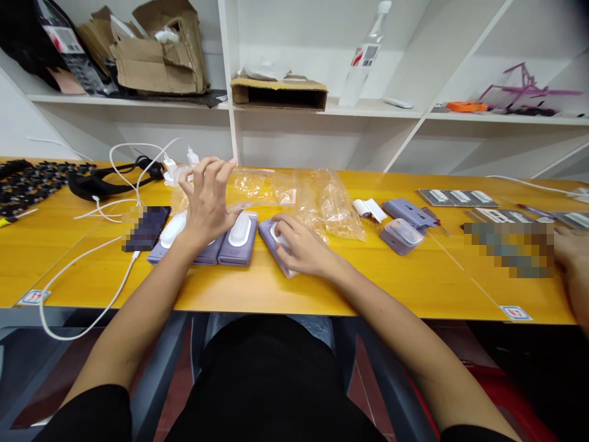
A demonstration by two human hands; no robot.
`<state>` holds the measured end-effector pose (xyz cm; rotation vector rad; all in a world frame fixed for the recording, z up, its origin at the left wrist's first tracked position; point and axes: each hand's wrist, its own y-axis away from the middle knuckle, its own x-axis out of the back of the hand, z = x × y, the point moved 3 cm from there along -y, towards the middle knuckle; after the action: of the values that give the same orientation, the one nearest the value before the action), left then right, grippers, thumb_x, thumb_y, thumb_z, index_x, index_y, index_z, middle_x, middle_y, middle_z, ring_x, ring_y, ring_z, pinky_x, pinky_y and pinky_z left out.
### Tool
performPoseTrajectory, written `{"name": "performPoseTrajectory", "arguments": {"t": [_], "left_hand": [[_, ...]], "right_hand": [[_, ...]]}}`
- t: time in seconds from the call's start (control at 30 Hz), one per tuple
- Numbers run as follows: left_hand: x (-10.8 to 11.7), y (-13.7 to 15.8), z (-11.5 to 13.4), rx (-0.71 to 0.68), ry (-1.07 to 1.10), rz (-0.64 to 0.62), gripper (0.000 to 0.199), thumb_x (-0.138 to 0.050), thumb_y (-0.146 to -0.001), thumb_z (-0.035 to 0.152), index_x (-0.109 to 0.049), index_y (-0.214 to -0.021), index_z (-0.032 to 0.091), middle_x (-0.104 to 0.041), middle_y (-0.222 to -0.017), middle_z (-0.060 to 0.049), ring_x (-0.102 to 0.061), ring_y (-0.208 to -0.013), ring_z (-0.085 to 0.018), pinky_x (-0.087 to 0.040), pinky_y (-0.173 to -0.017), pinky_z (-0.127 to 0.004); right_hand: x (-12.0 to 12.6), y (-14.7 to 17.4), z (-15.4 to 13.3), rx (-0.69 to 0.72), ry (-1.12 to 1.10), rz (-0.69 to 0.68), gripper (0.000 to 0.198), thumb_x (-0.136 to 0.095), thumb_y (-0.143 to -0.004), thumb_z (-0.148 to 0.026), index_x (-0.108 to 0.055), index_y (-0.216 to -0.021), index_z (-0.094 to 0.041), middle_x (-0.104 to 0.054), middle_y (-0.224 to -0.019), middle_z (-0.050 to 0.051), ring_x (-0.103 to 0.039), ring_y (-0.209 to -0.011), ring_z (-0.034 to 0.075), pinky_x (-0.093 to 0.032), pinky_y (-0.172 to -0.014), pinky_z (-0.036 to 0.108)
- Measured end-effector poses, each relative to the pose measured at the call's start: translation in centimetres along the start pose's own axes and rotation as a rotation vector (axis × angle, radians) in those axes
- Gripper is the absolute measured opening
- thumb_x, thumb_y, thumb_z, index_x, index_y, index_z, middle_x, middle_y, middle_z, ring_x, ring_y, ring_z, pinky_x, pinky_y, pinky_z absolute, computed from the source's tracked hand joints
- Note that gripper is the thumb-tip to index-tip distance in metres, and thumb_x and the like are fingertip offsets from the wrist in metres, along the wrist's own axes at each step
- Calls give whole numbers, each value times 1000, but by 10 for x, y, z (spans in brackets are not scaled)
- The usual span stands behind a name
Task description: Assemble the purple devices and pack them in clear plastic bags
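My left hand [208,199] hovers with fingers spread above a row of purple devices with white tops [240,238] on the yellow table [414,279]. It holds nothing that I can see; its wrist hides part of one device. My right hand [301,245] lies curled over another purple device [268,236] just right of the row, gripping it against the tabletop. Clear plastic bags [317,199] lie crumpled directly behind both hands.
A dark phone [148,227] and white cables [105,245] lie to the left, with black straps [99,180] behind. Two more purple devices [402,224] and a white roll [362,207] sit to the right. Another person's hand [573,252] rests at the far right. Shelves hold cardboard boxes [278,92].
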<state>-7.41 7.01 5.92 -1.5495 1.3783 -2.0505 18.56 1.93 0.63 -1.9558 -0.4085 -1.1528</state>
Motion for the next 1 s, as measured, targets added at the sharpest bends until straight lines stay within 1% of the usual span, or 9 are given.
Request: {"name": "performPoseTrajectory", "arguments": {"t": [0.1, 0.27, 0.4, 0.5, 0.67, 0.8, 0.9, 1.0], "left_hand": [[0, 0, -1, 12, 11, -33, 99, -77, -99, 58, -30, -181, 30, -53, -177, -22, -39, -170, -52, -18, -136, -72], [-1, 0, 0, -15, 14, 1, 97, -76, -100, 58, -28, -181, 33, -53, -177, -20, -41, -169, -51, -19, -136, -72], [-3, 1, 0, -37, 7, 43, 97, -75, -102, 63, -28, -181, 33, -55, -176, -20, -43, -167, -51, -20, -136, -72], [-5, 1, -1, -38, 3, 49, 97, -73, -102, 70, -29, -180, 33, -56, -175, -21, -44, -166, -50, -20, -136, -71], [-5, 2, -1, -43, 6, 54, 97, -70, -103, 76, -32, -180, 32, -57, -174, -22, -45, -166, -50, -20, -135, -70], [-6, 3, 2, -61, 4, 49, 94, -68, -105, 75, -30, -180, 32, -57, -173, -22, -46, -165, -49, -19, -136, -68], [-8, 3, 4, -78, -2, 42, 92, -66, -106, 72, -30, -180, 31, -58, -172, -22, -47, -164, -49, -18, -136, -66], [-8, 4, 6, -75, 3, 22, 93, -67, -106, 72, -29, -180, 31, -57, -173, -21, -46, -164, -49, -17, -137, -66]], "right_hand": [[1, 0, -9, 22, 9, 24, 25, -58, -97, -14, -56, -119, -23, -71, -135, 21, -69, -122, 37, -62, -106, 55], [1, -2, -21, 64, 79, 18, 11, -59, -104, -19, -60, -115, -23, -71, -119, 17, -65, -108, 34, -59, -96, 49], [1, -1, -23, 82, 97, 6, 4, -59, -107, -21, -62, -109, -22, -70, -109, 15, -61, -102, 32, -56, -92, 47], [2, -1, -23, 91, 139, -25, 7, -59, -111, -24, -63, -106, -21, -70, -106, 16, -59, -101, 33, -55, -92, 47], [9, 2, -26, 93, 155, -86, 12, -57, -115, -26, -67, -109, -19, -72, -109, 16, -61, -102, 32, -57, -93, 47], [16, 14, -35, 84, 141, -131, 17, -60, -115, -29, -70, -118, -16, -73, -115, 17, -65, -106, 34, -61, -98, 51], [20, 34, -40, 53, 90, -91, 25, -66, -115, -36, -69, -129, -15, -74, -125, 20, -67, -119, 39, -62, -107, 57], [25, 58, -47, 31, 39, -13, 41, -70, -115, -45, -64, -146, -19, -72, -140, 21, -67, -135, 42, -60, -117, 63]]}}
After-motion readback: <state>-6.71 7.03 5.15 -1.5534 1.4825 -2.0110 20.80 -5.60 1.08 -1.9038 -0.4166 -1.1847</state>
